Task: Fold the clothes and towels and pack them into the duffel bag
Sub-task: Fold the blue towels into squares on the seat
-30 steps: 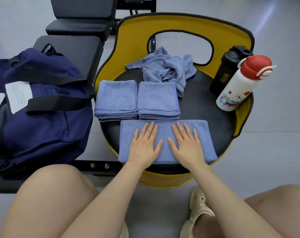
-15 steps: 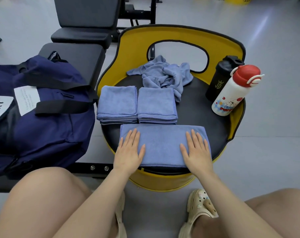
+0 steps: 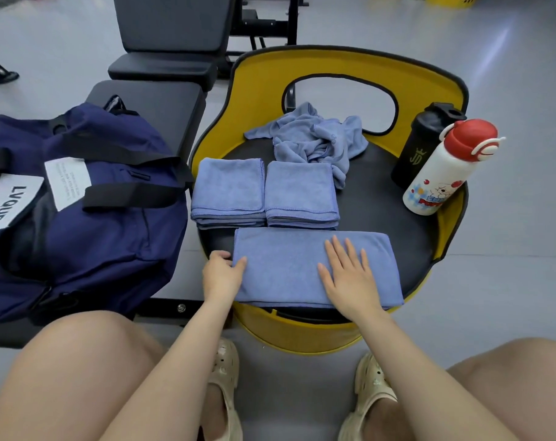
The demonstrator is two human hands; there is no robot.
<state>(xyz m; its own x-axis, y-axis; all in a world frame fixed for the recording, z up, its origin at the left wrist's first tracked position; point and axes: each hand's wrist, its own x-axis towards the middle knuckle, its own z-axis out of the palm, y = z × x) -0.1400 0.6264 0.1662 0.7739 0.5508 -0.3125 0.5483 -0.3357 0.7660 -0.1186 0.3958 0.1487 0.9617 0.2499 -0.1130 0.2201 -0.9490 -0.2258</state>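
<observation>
A half-folded blue towel (image 3: 286,265) lies across the front of the black seat of a yellow chair (image 3: 381,211). My left hand (image 3: 222,275) grips the towel's left edge, thumb on top and fingers tucked under. My right hand (image 3: 349,275) lies flat on the towel's right half, fingers straight. Behind it sit two folded blue towels, one on the left (image 3: 228,189) and one on the right (image 3: 302,192). A crumpled blue cloth (image 3: 314,138) lies at the back of the seat. The navy duffel bag (image 3: 79,218) rests on a black bench to the left.
A black shaker bottle (image 3: 426,148) and a white bottle with a red cap (image 3: 445,173) stand at the seat's right edge. Black gym benches (image 3: 168,52) stand behind the bag. My knees and sandalled feet are in the foreground over grey floor.
My left hand slid off the top of the towel to its left edge and took hold of it. My right hand moved slightly inward, staying flat.
</observation>
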